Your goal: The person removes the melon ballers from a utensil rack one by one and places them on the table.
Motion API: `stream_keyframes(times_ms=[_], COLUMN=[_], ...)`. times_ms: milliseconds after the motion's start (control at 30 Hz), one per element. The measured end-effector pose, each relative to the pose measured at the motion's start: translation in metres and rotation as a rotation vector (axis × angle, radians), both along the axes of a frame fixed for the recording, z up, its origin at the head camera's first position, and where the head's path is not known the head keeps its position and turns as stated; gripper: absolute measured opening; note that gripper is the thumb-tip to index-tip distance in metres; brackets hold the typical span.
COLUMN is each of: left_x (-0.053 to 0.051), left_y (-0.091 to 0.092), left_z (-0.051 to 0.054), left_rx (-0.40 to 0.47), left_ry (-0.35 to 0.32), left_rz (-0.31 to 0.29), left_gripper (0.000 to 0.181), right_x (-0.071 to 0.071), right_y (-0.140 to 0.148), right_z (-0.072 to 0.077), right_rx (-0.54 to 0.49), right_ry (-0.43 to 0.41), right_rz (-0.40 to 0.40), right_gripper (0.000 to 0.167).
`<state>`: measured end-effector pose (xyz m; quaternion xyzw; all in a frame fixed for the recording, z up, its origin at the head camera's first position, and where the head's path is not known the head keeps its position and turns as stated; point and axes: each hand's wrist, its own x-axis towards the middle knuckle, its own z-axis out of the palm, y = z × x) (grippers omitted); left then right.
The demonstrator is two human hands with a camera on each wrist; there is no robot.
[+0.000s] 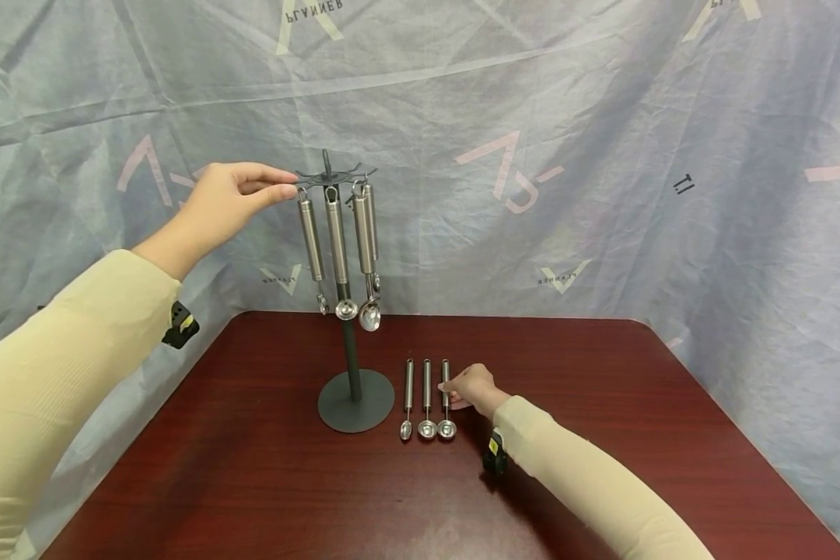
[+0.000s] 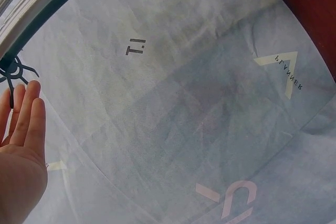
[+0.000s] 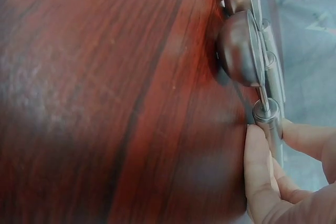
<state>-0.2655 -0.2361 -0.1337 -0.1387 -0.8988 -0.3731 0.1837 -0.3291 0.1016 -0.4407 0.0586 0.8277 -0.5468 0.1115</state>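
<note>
A dark metal utensil rack [image 1: 355,416] stands on the table, with several steel-handled utensils [image 1: 337,241] hanging from its hooks. My left hand [image 1: 227,198] pinches the end of a left-side hook [image 2: 11,95] between thumb and fingers, just above a hanging utensil [image 1: 310,239]. To the right of the base, three steel utensils lie side by side: a narrow spoon [image 1: 406,429], a middle round-bowled scoop [image 1: 427,429] and a right-hand round-bowled scoop [image 1: 446,429]. With thumb and fingers my right hand [image 1: 472,389] grips the handle [image 3: 273,129] of the right-hand scoop.
The dark red wooden table [image 1: 287,498] has rounded back corners. Behind it and at both sides hangs a grey printed cloth [image 1: 602,194]. The rack is tall, with hooks spreading all round its top.
</note>
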Motion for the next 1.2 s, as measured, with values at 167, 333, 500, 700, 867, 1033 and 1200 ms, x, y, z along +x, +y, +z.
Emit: stream_keyframes(times_ms=[167, 333, 500, 700, 867, 1033, 1200], left_x=[-0.001, -0.001, 0.0, 0.002, 0.002, 0.002, 0.001], left_y=[0.0, 0.0, 0.0, 0.002, 0.003, 0.002, 0.003], left_z=[0.0, -0.001, 0.0, 0.002, 0.002, 0.001, 0.001], left_rx=[-0.005, 0.002, -0.015, -0.043, -0.05, -0.052, -0.046], left_ry=[-0.004, -0.001, -0.004, 0.005, 0.015, 0.032, 0.054], left_rz=[0.004, 0.001, 0.002, 0.009, 0.014, 0.028, 0.035], left_gripper=[0.051, 0.051, 0.052, 0.052, 0.052, 0.05, 0.048], right_x=[0.0, 0.0, 0.001, 0.001, -0.003, -0.009, -0.016], right_y=[0.001, 0.001, 0.003, 0.007, 0.009, 0.01, 0.011], right_z=[0.001, 0.0, -0.001, 0.0, 0.006, 0.02, 0.046], right_rx=[0.007, 0.015, 0.005, -0.039, -0.076, -0.148, -0.18], right_ry=[0.001, 0.005, 0.009, -0.002, -0.013, -0.015, 0.007], right_rz=[0.017, 0.014, 0.016, 0.037, 0.037, 0.06, 0.064], right_gripper=[0.022, 0.023, 0.026, 0.028, 0.027, 0.027, 0.029])
